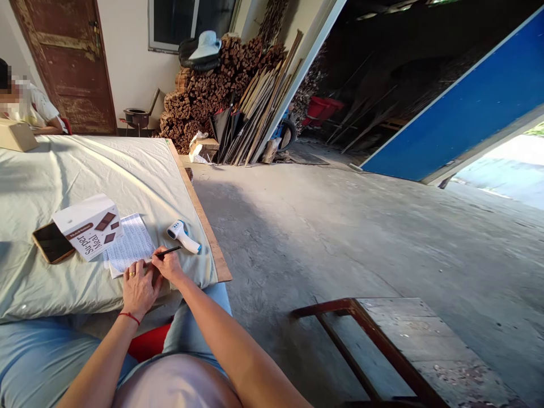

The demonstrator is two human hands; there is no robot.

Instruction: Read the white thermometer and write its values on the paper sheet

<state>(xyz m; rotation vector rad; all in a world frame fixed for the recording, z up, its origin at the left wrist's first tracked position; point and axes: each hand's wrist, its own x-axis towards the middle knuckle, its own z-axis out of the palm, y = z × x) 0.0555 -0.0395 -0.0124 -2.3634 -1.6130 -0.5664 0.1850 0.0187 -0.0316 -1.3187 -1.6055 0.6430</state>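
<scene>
A black pen [169, 251] is pinched in my right hand [168, 265], which rests by the lower right corner of a sheet of written paper [130, 243]. My left hand [139, 285] lies over the paper's lower edge with its fingers stretched out. A white box [87, 224] printed with "Super Meal" stands at the paper's left side, in front of a dark phone [53, 242]. Just right of the paper lies a white and blue infrared thermometer [183, 236].
The cloth-covered table [97, 164] has a wooden edge on its right. Across it sits another person [42, 110] near a cardboard box [16, 135]. A wooden chair [361, 323] stands at lower right. Stacked firewood [212, 85] lines the wall.
</scene>
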